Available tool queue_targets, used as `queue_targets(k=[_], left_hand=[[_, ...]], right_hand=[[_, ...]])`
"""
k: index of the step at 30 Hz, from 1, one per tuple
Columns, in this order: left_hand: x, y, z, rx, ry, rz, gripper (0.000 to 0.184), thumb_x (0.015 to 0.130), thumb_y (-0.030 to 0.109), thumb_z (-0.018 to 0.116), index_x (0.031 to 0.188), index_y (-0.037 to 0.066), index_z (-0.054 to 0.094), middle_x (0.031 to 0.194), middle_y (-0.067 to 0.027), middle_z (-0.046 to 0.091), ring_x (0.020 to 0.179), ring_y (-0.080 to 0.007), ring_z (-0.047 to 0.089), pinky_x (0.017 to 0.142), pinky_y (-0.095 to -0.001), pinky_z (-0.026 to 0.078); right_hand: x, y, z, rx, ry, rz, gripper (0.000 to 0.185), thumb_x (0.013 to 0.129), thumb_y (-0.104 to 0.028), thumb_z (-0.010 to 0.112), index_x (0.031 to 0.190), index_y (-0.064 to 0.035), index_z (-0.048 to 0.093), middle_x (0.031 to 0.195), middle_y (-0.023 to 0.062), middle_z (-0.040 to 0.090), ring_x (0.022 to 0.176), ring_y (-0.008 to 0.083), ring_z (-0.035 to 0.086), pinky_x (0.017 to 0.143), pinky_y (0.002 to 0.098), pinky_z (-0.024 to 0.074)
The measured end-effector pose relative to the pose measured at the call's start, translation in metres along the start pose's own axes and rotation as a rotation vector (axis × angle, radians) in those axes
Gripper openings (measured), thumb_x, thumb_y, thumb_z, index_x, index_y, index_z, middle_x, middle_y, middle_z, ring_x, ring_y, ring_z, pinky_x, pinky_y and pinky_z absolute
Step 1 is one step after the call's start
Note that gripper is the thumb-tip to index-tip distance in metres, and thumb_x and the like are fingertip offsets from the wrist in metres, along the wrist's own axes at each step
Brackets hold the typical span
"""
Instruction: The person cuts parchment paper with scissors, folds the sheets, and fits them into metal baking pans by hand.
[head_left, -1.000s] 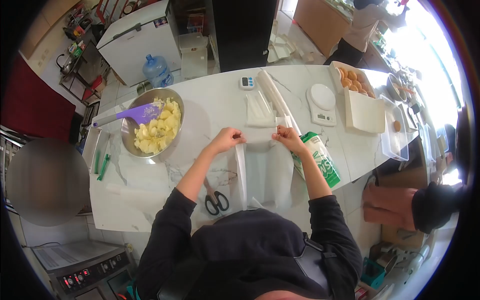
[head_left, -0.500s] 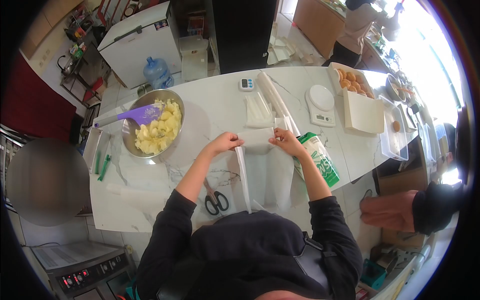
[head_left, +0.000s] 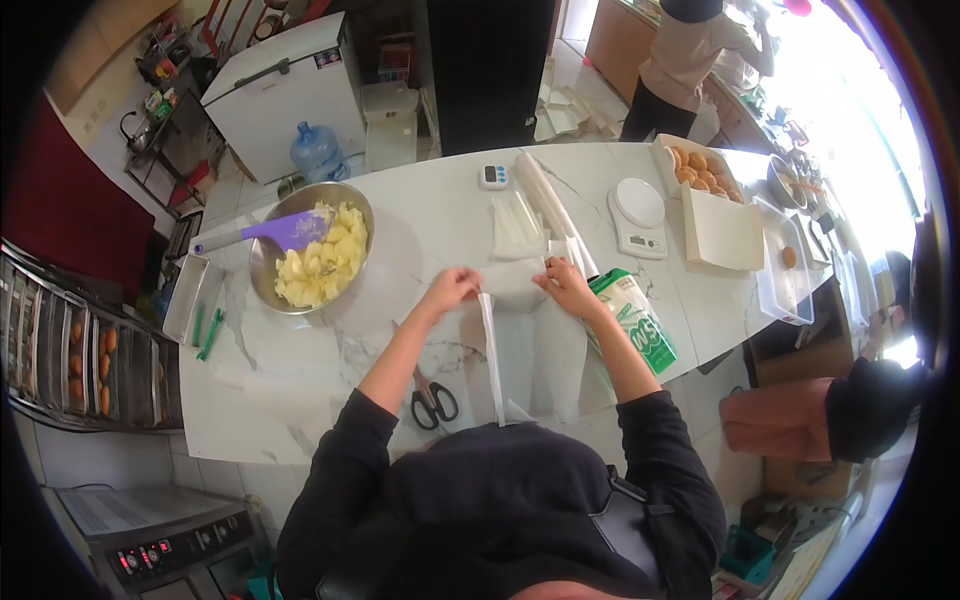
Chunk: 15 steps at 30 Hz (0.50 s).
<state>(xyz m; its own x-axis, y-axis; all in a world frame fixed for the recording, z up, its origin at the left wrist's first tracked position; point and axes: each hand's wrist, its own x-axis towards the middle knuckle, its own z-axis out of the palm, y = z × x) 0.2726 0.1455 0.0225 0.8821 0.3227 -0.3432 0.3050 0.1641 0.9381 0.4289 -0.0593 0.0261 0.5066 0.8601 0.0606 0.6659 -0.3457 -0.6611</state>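
A white paper or film sheet [head_left: 515, 285] lies folded over at its far edge on the marble-patterned table. My left hand [head_left: 455, 288] pinches its far left corner. At the far right corner, my right hand [head_left: 564, 284] grips the same sheet with closed fingers. Translucent sheeting [head_left: 540, 350] extends from there toward my body. Black-handled scissors [head_left: 434, 404] lie left of the sheet. Close to my right forearm is a green and white packet [head_left: 636, 322]. Beyond my hands lie a clear plastic bag [head_left: 517, 226] and a long film roll [head_left: 553, 205].
A steel bowl [head_left: 364, 240] of yellow chunks holds a purple spatula [head_left: 300, 230]. A timer [head_left: 493, 177], white scale [head_left: 638, 215], box of buns [head_left: 700, 172] and plastic tub [head_left: 785, 262] stand farther off. One person [head_left: 690, 60] stands at the back, another [head_left: 800, 415] at right.
The folded far strip of the sheet shows more between my hands than a second ago. My left hand has shifted slightly left. The person at the back has moved left.
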Motion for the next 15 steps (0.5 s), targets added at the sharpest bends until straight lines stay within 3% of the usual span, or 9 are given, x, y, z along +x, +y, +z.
queue_targets(k=[3, 6, 9, 12, 15], left_hand=[[-0.028, 0.036, 0.026, 0.335, 0.634, 0.725, 0.015, 0.081, 0.016, 0.061, 0.083, 0.002, 0.058, 0.077, -0.0068, 0.059, 0.071, -0.0181, 0.059, 0.067, -0.0285, 0.049], [-0.059, 0.058, 0.071, 0.756, 0.355, 0.965, 0.008, 0.075, 0.009, 0.06, 0.078, 0.004, 0.056, 0.077, -0.0093, 0.058, 0.072, -0.0242, 0.059, 0.065, -0.0317, 0.049], [-0.033, 0.014, 0.077, 1.081, 0.384, 0.738, 0.002, 0.071, 0.004, 0.057, 0.071, 0.004, 0.055, 0.073, -0.0114, 0.059, 0.071, -0.0282, 0.06, 0.063, -0.0348, 0.049], [-0.017, -0.004, 0.062, 1.135, 0.265, 0.56, 0.005, 0.068, 0.0, 0.053, 0.066, 0.004, 0.054, 0.068, -0.0138, 0.059, 0.068, -0.0307, 0.061, 0.059, -0.0375, 0.05], [-0.017, -0.008, 0.056, 1.145, 0.248, 0.618, 0.007, 0.069, -0.001, 0.051, 0.066, 0.003, 0.056, 0.066, -0.0152, 0.058, 0.065, -0.0318, 0.061, 0.057, -0.0392, 0.049]], right_hand=[[-0.003, -0.011, 0.002, -0.079, 0.154, -0.111, 0.026, 0.083, -0.022, 0.058, 0.072, 0.0021, 0.057, 0.087, 0.0105, 0.053, 0.087, 0.0283, 0.046, 0.077, 0.0358, 0.0377], [-0.004, -0.016, 0.005, -0.156, 0.233, -0.146, 0.028, 0.082, -0.022, 0.059, 0.068, 0.0018, 0.054, 0.087, 0.0097, 0.053, 0.087, 0.0282, 0.047, 0.078, 0.0365, 0.0369], [-0.003, -0.023, 0.002, -0.213, 0.214, -0.118, 0.03, 0.08, -0.023, 0.061, 0.065, 0.001, 0.052, 0.086, 0.0091, 0.052, 0.088, 0.0277, 0.047, 0.079, 0.0371, 0.0363], [-0.009, -0.027, 0.0, -0.225, 0.23, -0.062, 0.031, 0.079, -0.024, 0.063, 0.063, 0.0003, 0.052, 0.085, 0.0091, 0.051, 0.088, 0.0277, 0.047, 0.079, 0.0377, 0.0361], [-0.009, -0.021, 0.006, -0.212, 0.265, -0.079, 0.026, 0.076, -0.022, 0.065, 0.067, -0.0012, 0.052, 0.083, 0.0089, 0.051, 0.088, 0.0275, 0.047, 0.079, 0.0374, 0.036]])
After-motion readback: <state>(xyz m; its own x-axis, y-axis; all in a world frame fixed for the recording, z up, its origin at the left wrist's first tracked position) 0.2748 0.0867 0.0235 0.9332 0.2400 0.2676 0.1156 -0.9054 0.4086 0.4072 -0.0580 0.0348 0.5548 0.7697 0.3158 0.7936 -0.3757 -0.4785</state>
